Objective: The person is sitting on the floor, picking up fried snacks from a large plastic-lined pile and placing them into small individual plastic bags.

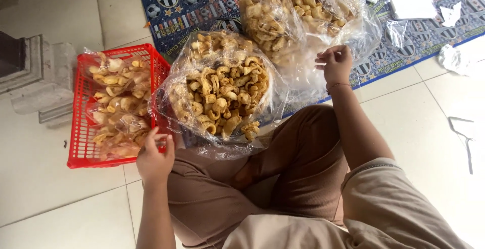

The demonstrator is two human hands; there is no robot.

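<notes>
The large clear plastic bag of golden fried crackers point(222, 97) rests against the person's knee, open-topped. The left hand point(154, 158) pinches a small sealed packet at the red plastic mesh basket point(81, 143), which holds several such packets; the step appears to be stowing a packet. The right hand point(334, 63), fingers curled, grips the rim of the second large cracker bag point(298, 11). Count: two large bags, one basket.

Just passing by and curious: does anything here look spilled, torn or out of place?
No snacks have spilled. The odd bits are crumpled plastic scraps strewn over the patterned mat at top right, and one scrap lying loose on the floor tiles.
</notes>
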